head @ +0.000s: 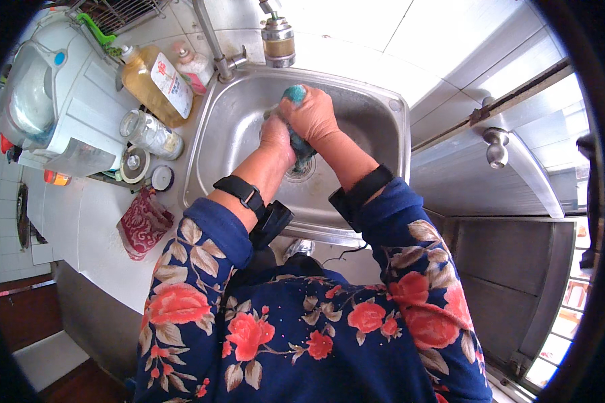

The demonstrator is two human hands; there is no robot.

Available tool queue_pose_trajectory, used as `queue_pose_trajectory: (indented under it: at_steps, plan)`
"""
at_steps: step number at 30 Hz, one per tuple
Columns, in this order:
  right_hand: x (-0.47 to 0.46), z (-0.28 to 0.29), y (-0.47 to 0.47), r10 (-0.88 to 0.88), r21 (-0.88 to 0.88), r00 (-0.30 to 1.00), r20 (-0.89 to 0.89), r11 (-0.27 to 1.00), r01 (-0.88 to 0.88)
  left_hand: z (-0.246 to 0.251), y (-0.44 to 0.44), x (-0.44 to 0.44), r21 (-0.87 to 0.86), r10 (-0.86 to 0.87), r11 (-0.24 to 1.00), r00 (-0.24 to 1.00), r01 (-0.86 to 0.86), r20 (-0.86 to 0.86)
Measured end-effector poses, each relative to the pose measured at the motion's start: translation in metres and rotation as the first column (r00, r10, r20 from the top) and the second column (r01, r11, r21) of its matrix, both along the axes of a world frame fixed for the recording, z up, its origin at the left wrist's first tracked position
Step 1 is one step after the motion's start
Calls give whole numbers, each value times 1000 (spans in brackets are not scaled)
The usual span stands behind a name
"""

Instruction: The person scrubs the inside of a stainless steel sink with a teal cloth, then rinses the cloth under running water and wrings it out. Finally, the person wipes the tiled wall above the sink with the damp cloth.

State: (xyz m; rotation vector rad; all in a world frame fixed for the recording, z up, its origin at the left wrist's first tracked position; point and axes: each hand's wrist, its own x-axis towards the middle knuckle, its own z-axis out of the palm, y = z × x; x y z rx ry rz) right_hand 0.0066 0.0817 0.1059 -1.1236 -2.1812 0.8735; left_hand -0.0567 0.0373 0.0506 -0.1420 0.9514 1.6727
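Both my hands are close together above a stainless steel sink (pixel 222 166). My left hand (pixel 276 137) and my right hand (pixel 312 112) are clenched around a dark teal wet cloth (pixel 302 147). One bunched end of the cloth bulges out at the top of my right fist, and the other end hangs between my wrists over the drain (pixel 302 169). Most of the cloth's middle is hidden by my fingers. The tap's nozzle (pixel 278 45) is just beyond my hands, over the back rim of the sink.
Left of the sink stand a large bottle of yellowish liquid (pixel 154 83), a pump bottle (pixel 191 65) and a glass jar (pixel 151 135). A red patterned cloth (pixel 145 224) lies on the white counter (pixel 101 237). At right is a metal door with a round knob (pixel 496 147).
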Motion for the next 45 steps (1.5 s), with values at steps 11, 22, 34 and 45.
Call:
queue_pose_trajectory:
  at_steps: [11,22,34,45]
  plan:
    - [-6,-4,16,22,-126,999,38,992,-18,4,-4,-8,-202,-37,979,959,-22,-281]
    - [20,-35,40,-594,-862,628,-503,288,-418,18,-23,-6,208,-127,966,982,155,-141]
    - [32,-5,-40,49,384,999,-9,922,-42,4,-14,11,479,-245,874,924,79,294]
    - [23,-6,-21,-118,-82,983,-140,991,108,-25,-6,20,133,-133,987,912,87,388]
